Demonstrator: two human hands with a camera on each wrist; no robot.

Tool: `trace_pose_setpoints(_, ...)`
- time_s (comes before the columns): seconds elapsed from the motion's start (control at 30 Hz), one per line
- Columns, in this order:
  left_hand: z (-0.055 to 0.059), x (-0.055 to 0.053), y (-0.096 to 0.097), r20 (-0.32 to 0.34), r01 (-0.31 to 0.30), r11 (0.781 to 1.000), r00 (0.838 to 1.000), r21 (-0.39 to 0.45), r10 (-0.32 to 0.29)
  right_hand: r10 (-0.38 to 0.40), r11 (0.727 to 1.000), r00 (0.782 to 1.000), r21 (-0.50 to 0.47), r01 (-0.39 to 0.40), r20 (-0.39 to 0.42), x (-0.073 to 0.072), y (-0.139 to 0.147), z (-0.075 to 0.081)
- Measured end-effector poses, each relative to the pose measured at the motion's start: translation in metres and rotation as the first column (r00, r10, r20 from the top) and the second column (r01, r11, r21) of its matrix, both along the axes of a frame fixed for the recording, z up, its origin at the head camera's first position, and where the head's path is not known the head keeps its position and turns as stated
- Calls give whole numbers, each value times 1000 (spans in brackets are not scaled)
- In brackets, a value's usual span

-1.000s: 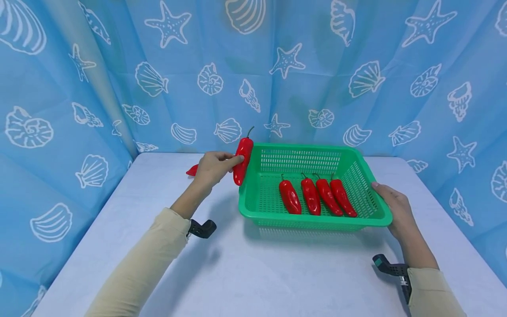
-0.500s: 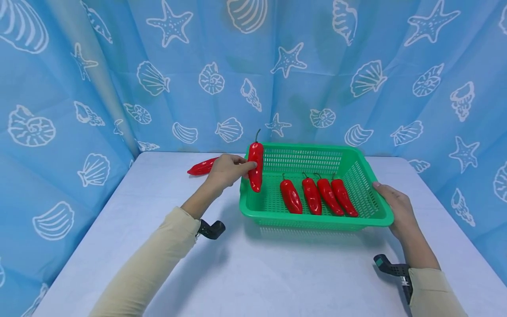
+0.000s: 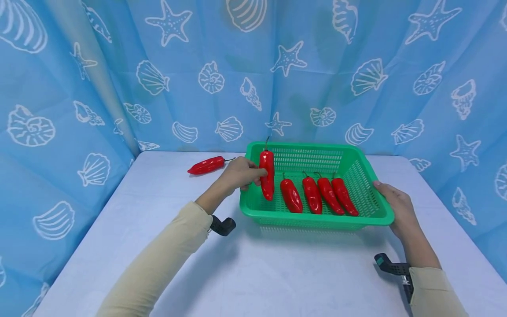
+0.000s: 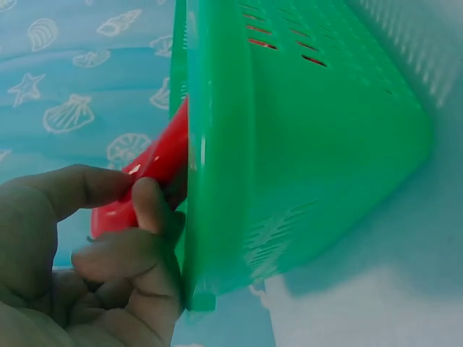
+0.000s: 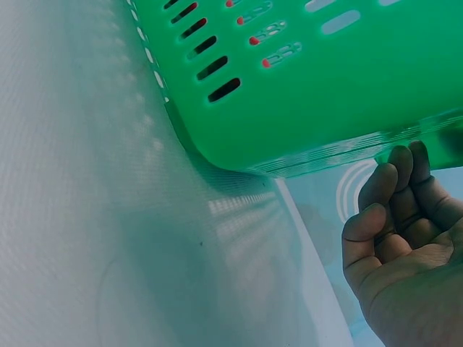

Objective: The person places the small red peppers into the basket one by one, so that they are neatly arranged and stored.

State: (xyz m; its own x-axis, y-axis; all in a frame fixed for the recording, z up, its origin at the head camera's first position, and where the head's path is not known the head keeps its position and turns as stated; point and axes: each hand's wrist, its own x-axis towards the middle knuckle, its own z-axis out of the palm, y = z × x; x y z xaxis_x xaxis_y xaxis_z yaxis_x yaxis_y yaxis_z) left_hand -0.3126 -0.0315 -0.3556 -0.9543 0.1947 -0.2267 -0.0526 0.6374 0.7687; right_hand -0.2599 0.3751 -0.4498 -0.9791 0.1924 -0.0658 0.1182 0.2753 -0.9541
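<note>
My left hand (image 3: 240, 172) pinches a red chili pepper (image 3: 267, 176) between thumb and fingers, stem up, inside the left end of a green plastic basket (image 3: 317, 219). In the left wrist view, the hand (image 4: 98, 267) is close against the basket's rim (image 4: 217, 181), which hides part of the held pepper (image 4: 165, 155). Several more red peppers (image 3: 291, 196) lie side by side in the basket. At its right end my right hand (image 3: 395, 207) grips the rim, thumb on top; the right wrist view shows its curled fingers (image 5: 380, 184) beneath the edge.
Another red pepper (image 3: 207, 165) lies on the white table (image 3: 166, 198), left of the basket. Behind the table hangs a blue curtain (image 3: 178, 97) printed with shells and starfish. Black camera mounts (image 3: 223, 225) sit at both wrists.
My left hand has carried the pepper rightward and down, from the basket's left rim to inside it. The loose pepper on the table has come into full view. The right hand stays put.
</note>
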Motion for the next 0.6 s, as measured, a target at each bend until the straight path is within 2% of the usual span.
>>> trace_pose_setpoints(0.2, 0, -4, 13, 27, 58, 998, 998, 27, -59, 3, 1000, 1000, -2, -3, -4, 0, 0, 0)
trace_pose_setpoints(0.33, -5, -5, 22, 66, 103, 995, 993, -5, -103, 1, 1000, 1000, -30, -1, -4, 0, 1, -1)
trace_pose_setpoints(0.47, -7, -5, 31, 87, 116, 990, 990, -78, -109, 6, 997, 1000, -75, -6, 6, -1, 0, -1)
trace_pose_setpoints(0.6, -7, -6, 38, 140, 107, 993, 985, -54, -99, 0, 998, 1000, -62, 1, 19, -1, 0, -1)
